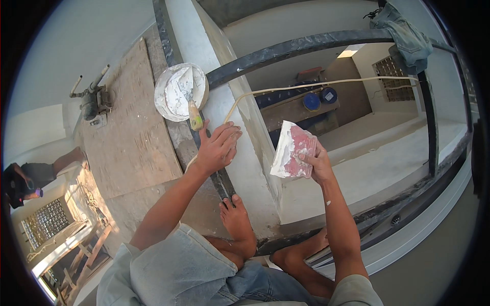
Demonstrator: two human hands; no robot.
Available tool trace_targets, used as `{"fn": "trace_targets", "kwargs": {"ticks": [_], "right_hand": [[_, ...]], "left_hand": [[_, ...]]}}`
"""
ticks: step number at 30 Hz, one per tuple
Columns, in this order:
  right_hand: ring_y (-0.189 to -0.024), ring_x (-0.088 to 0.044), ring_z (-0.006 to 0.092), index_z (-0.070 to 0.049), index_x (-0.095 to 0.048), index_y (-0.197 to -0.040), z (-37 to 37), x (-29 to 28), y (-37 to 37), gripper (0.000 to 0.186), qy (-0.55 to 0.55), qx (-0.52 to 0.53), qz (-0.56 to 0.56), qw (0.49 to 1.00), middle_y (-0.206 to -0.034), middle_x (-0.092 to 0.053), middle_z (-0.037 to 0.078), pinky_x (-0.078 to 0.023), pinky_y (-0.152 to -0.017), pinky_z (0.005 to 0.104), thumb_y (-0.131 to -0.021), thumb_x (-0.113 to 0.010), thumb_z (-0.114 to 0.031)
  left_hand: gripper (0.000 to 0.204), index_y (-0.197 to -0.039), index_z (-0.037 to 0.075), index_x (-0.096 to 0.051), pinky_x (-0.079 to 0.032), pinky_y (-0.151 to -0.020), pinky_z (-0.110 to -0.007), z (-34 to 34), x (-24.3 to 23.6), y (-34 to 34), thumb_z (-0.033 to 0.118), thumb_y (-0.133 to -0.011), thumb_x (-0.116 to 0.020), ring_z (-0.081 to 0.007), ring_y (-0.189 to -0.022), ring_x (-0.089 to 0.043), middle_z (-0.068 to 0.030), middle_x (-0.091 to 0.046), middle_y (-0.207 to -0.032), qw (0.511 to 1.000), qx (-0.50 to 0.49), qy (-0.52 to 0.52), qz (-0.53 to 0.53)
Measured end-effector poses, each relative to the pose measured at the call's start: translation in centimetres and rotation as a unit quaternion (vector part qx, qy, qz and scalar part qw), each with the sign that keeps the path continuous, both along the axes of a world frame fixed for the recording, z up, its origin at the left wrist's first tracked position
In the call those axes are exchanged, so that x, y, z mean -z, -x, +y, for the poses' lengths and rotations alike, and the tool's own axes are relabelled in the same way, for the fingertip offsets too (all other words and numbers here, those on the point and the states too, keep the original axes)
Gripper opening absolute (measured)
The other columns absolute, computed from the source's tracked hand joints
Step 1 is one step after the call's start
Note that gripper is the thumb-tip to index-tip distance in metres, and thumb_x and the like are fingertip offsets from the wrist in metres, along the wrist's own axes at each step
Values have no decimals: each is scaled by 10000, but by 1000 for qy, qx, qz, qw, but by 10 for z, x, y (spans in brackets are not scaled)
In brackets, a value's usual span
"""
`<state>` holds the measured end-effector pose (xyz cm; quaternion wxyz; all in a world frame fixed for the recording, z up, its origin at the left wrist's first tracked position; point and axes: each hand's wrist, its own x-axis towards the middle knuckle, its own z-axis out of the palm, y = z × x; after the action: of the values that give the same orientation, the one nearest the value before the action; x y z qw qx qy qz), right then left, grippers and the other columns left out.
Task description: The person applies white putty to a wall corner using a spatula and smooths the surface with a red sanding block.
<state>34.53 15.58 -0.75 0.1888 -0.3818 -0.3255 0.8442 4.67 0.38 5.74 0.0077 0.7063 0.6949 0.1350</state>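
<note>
My left hand (218, 144) rests with bent, slightly spread fingers by the dark metal bar and a pale cord (243, 96), just below a scraper's yellow-green handle (195, 118). That scraper lies across a round white tub (169, 92) streaked with white paste. My right hand (320, 162) grips a flat pink plastic spreader (301, 148) that has thick white paste along its left side, held over the pale concrete ledge and opening. My bare foot (235, 222) is on the bar below my left hand.
A dark metal frame (306, 47) spans an opening, with blue buckets (311, 101) on a plank below and cloth (408, 46) over its corner. Left are a plywood sheet (125, 132), a small machine with pipes (94, 102), another person (35, 178) and a wooden ladder-like structure (87, 252).
</note>
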Motion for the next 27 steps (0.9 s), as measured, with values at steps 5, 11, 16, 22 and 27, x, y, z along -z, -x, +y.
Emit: {"fn": "trace_targets", "kwargs": {"ticks": [5,11,16,22,27], "right_hand": [[-1127,-661,170,46,-426,-1475,-3,-20,-4,895,120,-94,138,979,-1291,-645,108,-519,-1005,305,-705,-852,-123],[-1128,-668,186,87,-441,-1446,-19,-30,6,897,160,-131,207,956,-1273,-653,130,-518,-1002,307,-693,-859,-164],[-1124,-676,230,93,-404,-1473,-33,-36,9,900,135,-165,258,942,-1285,-645,192,-516,-1018,340,-777,-813,-305],[-1340,-523,318,-33,-211,-1600,-15,-45,17,835,92,7,306,947,-1463,-501,258,-461,-1087,422,-963,-531,-468],[-1425,-414,303,-91,-299,-1568,-40,-54,50,878,6,121,283,951,-1501,-464,134,-308,-1193,540,-858,-723,-385]], "left_hand": [[572,-1277,146,-637,-352,-1120,-476,23,-21,-34,41,-726,-750,-226,-1298,-552,2,-634,-1309,991,20,4,-134],[619,-1255,120,-657,-407,-1091,-441,48,-31,-8,0,-671,-821,-322,-1263,-576,-67,-672,-1257,926,181,59,-327],[321,-1041,81,-716,-511,-954,-398,41,-22,-28,1,-742,-802,-264,-1085,-672,-92,-712,-1114,809,184,85,-552],[324,-1008,57,-713,-558,-857,-333,39,-36,-35,-120,-741,-766,-220,-1003,-686,-111,-707,-1044,812,26,-16,-583],[238,-949,46,-718,-549,-845,-305,38,-40,-57,-125,-790,-763,-201,-983,-685,-117,-702,-1034,790,-101,-63,-601]]}}
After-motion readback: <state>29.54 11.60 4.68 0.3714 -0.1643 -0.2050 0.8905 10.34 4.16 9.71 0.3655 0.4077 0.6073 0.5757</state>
